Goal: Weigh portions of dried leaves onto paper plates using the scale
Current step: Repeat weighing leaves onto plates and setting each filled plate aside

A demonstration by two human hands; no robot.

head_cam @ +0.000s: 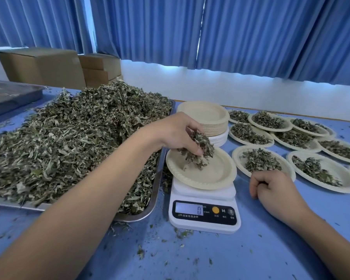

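Note:
A white digital scale [204, 217] stands on the blue table and its display reads 0. On its platform lies a beige paper plate [212, 174]. My left hand [178, 134] hovers over the plate's far left part and grips a handful of dried leaves [202, 146], some of which hang down onto the plate. My right hand [271, 188] rests on the table right of the scale, fingers loosely curled, holding nothing. A big heap of dried leaves [75, 136] fills a metal tray [156, 190] to the left.
A stack of unused paper plates [204, 116] stands behind the scale. Several plates with leaf portions [259, 160] cover the table to the right. A second metal tray [10, 96] and cardboard boxes [45, 65] are at the back left. Leaf crumbs lie scattered on the table.

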